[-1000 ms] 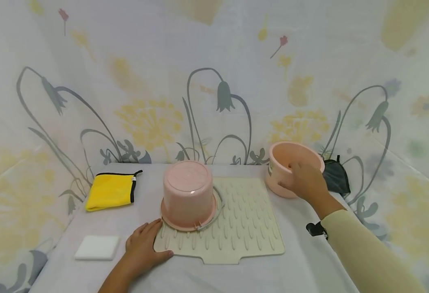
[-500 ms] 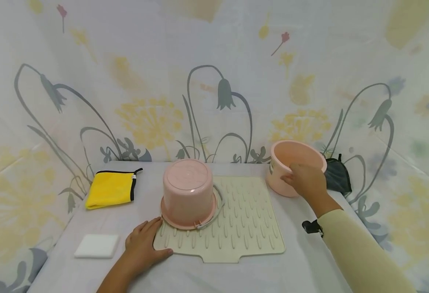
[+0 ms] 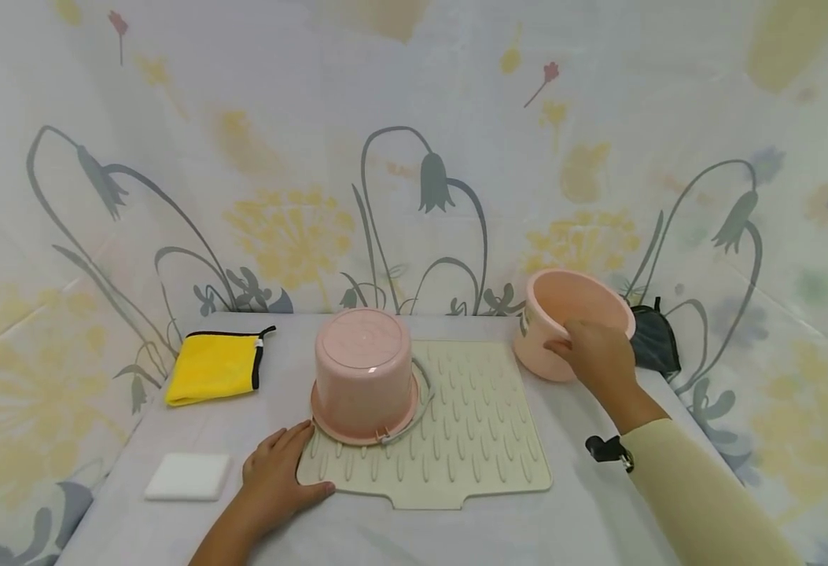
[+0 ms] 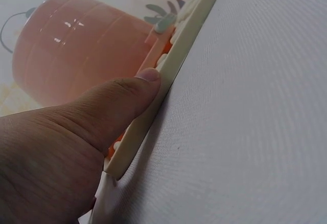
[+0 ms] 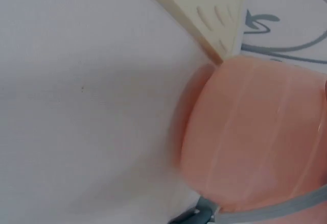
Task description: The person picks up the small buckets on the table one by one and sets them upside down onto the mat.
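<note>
In the head view, my right hand (image 3: pixel 598 358) grips the near rim of an upright pink bucket (image 3: pixel 542 346) beside the mat's back right corner. The right wrist view shows this bucket's ribbed side (image 5: pixel 255 137) and its grey handle (image 5: pixel 276 208); the fingers are mostly out of that frame. My left hand (image 3: pixel 275 475) rests at the front left corner of a cream ridged drying mat (image 3: pixel 484 424), thumb along its front edge. On the mat, a second pink bucket (image 3: pixel 364 377) stands upside down, its grey handle lying to the right. The left thumb (image 4: pixel 120 96) touches the mat's edge in the left wrist view.
A folded yellow cloth (image 3: pixel 215 369) with black trim lies at the back left. Nearer is a white sponge block (image 3: pixel 187 476). Behind the right bucket sits a dark grey cloth (image 3: pixel 654 342). A patterned curtain (image 3: pixel 300 118) borders the white-covered table.
My right hand's fingers have closed more firmly on the right bucket's rim, and that bucket has shifted and tipped slightly. The left hand, the mat and the upturned bucket stay put.
</note>
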`<act>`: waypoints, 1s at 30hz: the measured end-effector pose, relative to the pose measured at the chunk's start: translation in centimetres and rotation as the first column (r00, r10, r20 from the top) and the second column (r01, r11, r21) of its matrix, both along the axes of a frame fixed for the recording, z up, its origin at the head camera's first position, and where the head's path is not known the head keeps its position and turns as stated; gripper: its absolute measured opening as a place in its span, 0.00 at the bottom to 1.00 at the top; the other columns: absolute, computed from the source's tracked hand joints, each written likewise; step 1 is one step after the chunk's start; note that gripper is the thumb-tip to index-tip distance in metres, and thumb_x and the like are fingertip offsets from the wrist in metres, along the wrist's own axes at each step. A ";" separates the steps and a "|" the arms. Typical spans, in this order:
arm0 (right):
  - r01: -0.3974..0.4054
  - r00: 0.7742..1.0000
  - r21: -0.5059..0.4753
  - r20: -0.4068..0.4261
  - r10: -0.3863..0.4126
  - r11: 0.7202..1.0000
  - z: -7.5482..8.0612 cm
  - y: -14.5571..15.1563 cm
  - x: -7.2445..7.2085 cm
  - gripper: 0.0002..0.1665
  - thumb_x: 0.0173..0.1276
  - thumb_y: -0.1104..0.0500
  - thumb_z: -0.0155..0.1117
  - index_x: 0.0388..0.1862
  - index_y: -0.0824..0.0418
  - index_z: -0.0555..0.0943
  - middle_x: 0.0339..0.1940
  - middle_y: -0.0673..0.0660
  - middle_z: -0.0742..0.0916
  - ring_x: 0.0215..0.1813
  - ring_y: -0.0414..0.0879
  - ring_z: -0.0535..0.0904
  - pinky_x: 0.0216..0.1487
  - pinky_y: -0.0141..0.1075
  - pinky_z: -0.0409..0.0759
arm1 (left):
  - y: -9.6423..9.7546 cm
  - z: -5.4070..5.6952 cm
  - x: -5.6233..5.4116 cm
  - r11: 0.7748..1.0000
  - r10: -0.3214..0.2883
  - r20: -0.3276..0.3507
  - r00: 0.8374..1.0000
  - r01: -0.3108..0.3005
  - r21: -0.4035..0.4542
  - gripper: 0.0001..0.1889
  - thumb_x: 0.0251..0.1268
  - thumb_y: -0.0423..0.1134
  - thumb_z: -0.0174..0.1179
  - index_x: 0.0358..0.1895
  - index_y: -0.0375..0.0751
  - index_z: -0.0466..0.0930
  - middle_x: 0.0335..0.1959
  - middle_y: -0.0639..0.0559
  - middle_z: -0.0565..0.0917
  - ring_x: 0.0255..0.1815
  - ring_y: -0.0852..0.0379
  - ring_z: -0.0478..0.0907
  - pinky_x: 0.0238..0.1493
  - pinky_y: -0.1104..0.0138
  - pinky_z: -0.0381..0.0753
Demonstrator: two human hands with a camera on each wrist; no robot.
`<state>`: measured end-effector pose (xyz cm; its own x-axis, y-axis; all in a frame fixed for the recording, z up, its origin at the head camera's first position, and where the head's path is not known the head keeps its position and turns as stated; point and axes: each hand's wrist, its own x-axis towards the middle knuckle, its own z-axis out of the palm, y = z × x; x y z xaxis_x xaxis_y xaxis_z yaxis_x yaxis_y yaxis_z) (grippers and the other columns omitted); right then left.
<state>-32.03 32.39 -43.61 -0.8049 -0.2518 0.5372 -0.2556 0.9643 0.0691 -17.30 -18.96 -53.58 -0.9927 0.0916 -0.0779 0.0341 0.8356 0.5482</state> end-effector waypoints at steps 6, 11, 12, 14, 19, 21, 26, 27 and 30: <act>-0.029 0.996 -0.038 -0.089 0.025 0.999 0.8 -0.2 1.7 0.33 0.55 0.41 0.82 0.20 0.54 0.67 0.13 0.50 0.67 0.16 0.46 0.63 0.21 0.38 0.56 | 0.0 0.0 -0.1 1.000 -0.004 -0.003 1.000 0.004 0.012 0.59 0.46 0.70 0.77 0.81 0.45 0.65 0.82 0.45 0.64 0.81 0.31 0.53 0.69 0.29 0.53; -0.062 0.986 -0.090 -0.160 0.047 0.994 1.1 -0.7 3.9 0.34 0.52 0.41 0.83 0.20 0.54 0.65 0.14 0.49 0.65 0.17 0.46 0.61 0.21 0.37 0.54 | 0.0 0.1 0.1 1.000 -0.010 -0.006 1.000 0.010 -0.001 0.59 0.46 0.70 0.77 0.80 0.44 0.65 0.82 0.44 0.65 0.80 0.30 0.54 0.68 0.28 0.54; -0.063 0.986 -0.103 -0.161 0.046 0.993 1.0 -0.8 4.3 0.34 0.52 0.41 0.83 0.20 0.54 0.65 0.14 0.49 0.65 0.18 0.46 0.61 0.22 0.37 0.54 | 0.0 0.1 0.1 1.000 -0.013 -0.009 1.000 0.012 -0.004 0.59 0.46 0.70 0.77 0.80 0.44 0.65 0.82 0.44 0.65 0.80 0.30 0.54 0.67 0.28 0.55; -0.056 0.989 -0.137 -0.145 0.036 0.989 1.0 -1.0 5.0 0.34 0.52 0.42 0.83 0.20 0.54 0.65 0.14 0.49 0.65 0.18 0.45 0.61 0.22 0.37 0.55 | 0.1 0.1 0.1 1.000 -0.014 -0.011 1.000 0.014 -0.005 0.59 0.46 0.70 0.77 0.80 0.43 0.65 0.81 0.44 0.65 0.80 0.30 0.54 0.67 0.28 0.55; -0.019 0.999 -0.265 -0.040 0.009 0.964 0.9 -1.8 6.1 0.32 0.57 0.42 0.82 0.22 0.55 0.67 0.16 0.49 0.67 0.19 0.44 0.62 0.22 0.37 0.58 | 0.1 0.1 0.3 1.000 -0.016 -0.012 1.000 0.015 -0.012 0.59 0.46 0.70 0.77 0.80 0.43 0.64 0.82 0.44 0.65 0.79 0.29 0.54 0.66 0.28 0.56; -0.002 1.000 -0.313 -0.007 0.000 0.950 1.0 -2.1 6.5 0.31 0.58 0.43 0.81 0.23 0.55 0.68 0.16 0.50 0.67 0.20 0.45 0.63 0.22 0.37 0.59 | 0.1 0.1 0.2 1.000 -0.013 -0.007 1.000 0.013 -0.009 0.59 0.46 0.70 0.77 0.81 0.43 0.64 0.82 0.44 0.64 0.80 0.30 0.54 0.67 0.28 0.56; 0.043 0.998 -0.407 0.049 -0.025 0.913 1.2 -2.9 7.6 0.32 0.60 0.42 0.80 0.23 0.57 0.67 0.17 0.51 0.66 0.19 0.45 0.62 0.20 0.37 0.60 | 0.2 0.3 0.1 1.000 -0.016 0.004 1.000 0.016 -0.002 0.60 0.47 0.71 0.76 0.81 0.43 0.64 0.82 0.44 0.64 0.80 0.29 0.53 0.67 0.27 0.55; 0.049 0.998 -0.425 0.059 -0.026 0.904 1.3 -3.1 7.8 0.32 0.61 0.42 0.80 0.23 0.57 0.67 0.17 0.51 0.66 0.19 0.46 0.62 0.20 0.37 0.60 | 0.2 0.4 0.1 1.000 -0.017 0.006 1.000 0.017 -0.003 0.60 0.47 0.71 0.76 0.81 0.43 0.64 0.82 0.44 0.64 0.80 0.29 0.53 0.67 0.27 0.55; 0.070 0.995 -0.477 0.092 -0.030 0.876 1.5 -3.6 8.4 0.32 0.63 0.40 0.78 0.24 0.58 0.68 0.17 0.52 0.68 0.20 0.46 0.64 0.20 0.37 0.62 | 0.2 0.4 0.2 1.000 -0.019 0.008 1.000 0.019 -0.004 0.60 0.47 0.70 0.77 0.81 0.43 0.64 0.82 0.44 0.64 0.80 0.29 0.53 0.67 0.28 0.55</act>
